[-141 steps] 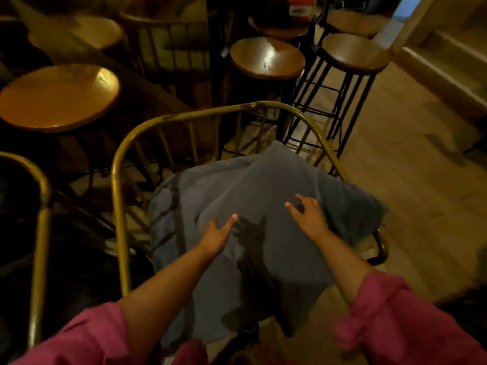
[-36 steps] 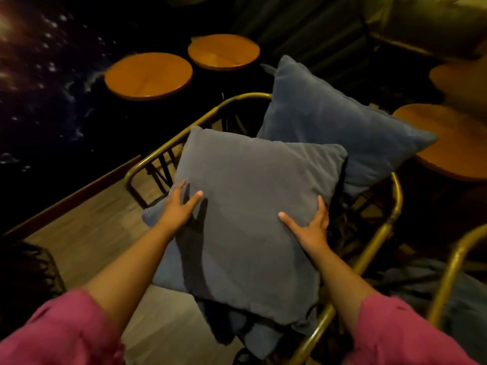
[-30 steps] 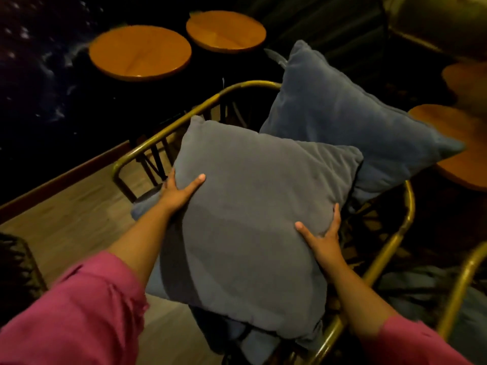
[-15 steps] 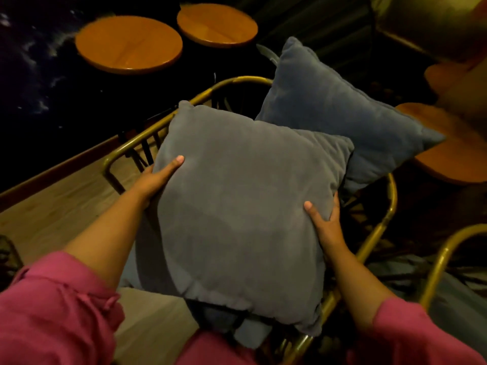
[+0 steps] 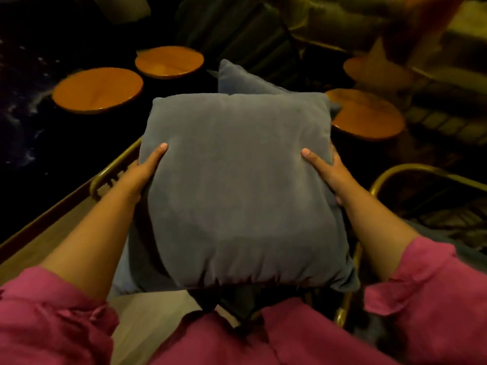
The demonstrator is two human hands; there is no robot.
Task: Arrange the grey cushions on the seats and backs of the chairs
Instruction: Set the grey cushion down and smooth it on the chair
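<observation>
A square grey cushion (image 5: 237, 185) fills the middle of the view, lifted off the chair and held flat toward me. My left hand (image 5: 143, 171) grips its left edge, thumb on top. My right hand (image 5: 325, 171) grips its right edge the same way. Behind it, only the top corner of a second grey cushion (image 5: 237, 79) shows, leaning at the back of the gold-framed chair (image 5: 113, 171). Most of that chair is hidden by the held cushion. A darker cushion (image 5: 126, 272) lies under it on the seat.
Round wooden stool tops stand beyond the chair: two at the left (image 5: 97, 90) (image 5: 170, 61) and two at the right (image 5: 366, 114) (image 5: 374, 69). Another gold-framed chair (image 5: 421, 171) is at the right. Wooden floor (image 5: 39, 241) runs along the left.
Both hands slid to the cushion's side edges and lifted it up and toward me, so it covers most of the cushion behind. 4.7 s ago I was at a different chair.
</observation>
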